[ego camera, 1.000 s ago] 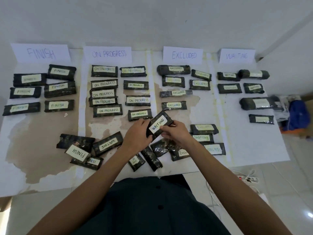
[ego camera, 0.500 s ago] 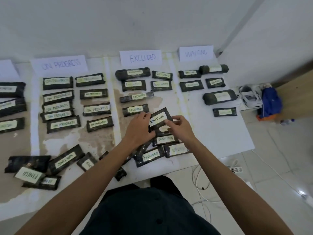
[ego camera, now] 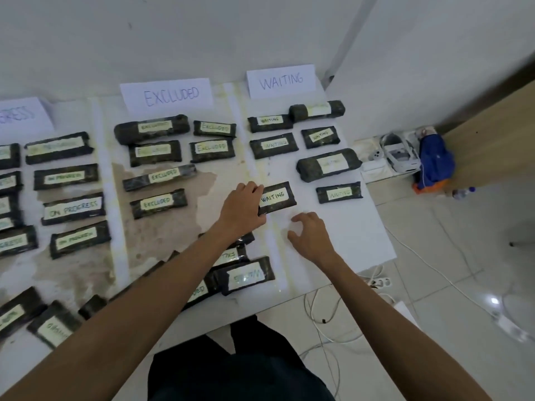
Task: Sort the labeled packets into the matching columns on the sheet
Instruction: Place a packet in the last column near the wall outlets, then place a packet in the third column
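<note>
Just right of the left hand [ego camera: 241,211], flat on the sheet [ego camera: 341,235], in the column under the WAITING card [ego camera: 280,81]: the packet [ego camera: 278,197] marked WAITING. Pinched at its left end, fingers curled over the far edge, thumb against the near edge. Just nearer than that packet and apart from it: the right hand [ego camera: 311,237], fingers loosely curled and spread, holding nothing, over bare sheet; cannot tell whether touching it. Beyond and right of the grip, six other WAITING packets [ego camera: 338,193]. Left of the grip, rows of EXCLUDED packets [ego camera: 157,202]. Under the left forearm, a loose pile [ego camera: 246,274], partly hidden, one label upside down, another cut to a few letters. Far left, ON PROGRESS packets [ego camera: 73,208], some cropped by the frame edge, some labels too faint to read.
</note>
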Tool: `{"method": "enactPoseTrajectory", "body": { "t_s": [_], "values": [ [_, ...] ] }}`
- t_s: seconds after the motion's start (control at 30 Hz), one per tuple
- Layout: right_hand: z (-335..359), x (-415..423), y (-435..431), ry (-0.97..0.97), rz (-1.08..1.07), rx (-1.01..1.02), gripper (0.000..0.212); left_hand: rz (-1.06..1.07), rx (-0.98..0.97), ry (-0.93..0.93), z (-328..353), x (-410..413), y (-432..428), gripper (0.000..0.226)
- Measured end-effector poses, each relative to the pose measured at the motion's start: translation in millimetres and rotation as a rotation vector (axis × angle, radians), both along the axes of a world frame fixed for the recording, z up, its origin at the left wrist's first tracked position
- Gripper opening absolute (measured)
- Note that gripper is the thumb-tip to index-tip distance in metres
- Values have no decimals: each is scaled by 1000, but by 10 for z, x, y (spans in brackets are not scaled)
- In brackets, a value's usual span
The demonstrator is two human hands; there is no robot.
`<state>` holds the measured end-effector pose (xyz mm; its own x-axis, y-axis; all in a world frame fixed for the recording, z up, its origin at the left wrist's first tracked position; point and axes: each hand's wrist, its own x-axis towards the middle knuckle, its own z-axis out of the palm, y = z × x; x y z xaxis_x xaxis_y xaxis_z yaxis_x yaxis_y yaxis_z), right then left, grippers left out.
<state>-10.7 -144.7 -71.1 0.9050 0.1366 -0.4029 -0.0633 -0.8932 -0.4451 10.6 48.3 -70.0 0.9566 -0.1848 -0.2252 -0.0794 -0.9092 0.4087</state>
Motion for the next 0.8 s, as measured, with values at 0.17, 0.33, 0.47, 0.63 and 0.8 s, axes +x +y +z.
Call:
{"method": "enactPoseTrajectory", "body": {
  "t_s": [0.17, 0.33, 0.47, 0.63, 0.8],
  "values": [
    [-133, 5, -186, -113, 222, -100, 39, -58, 9, -11, -194, 176, -418, 62],
    [-210, 66, -234, -183, 258, -98, 32, -49, -14, -17, -338, 255, -602, 63],
    [-233, 107, -262, -196, 281, -107, 31, -35, -49, -29, -388, 304, -629, 67],
    [-169, 159, -273, -125, 303, -73, 37, 17, -111, -80, -310, 179, -496, 63],
    [-81, 110, -89, -32, 350, 81, 36, 156, -150, -72, -199, -302, -133, 45]
  ]
}}
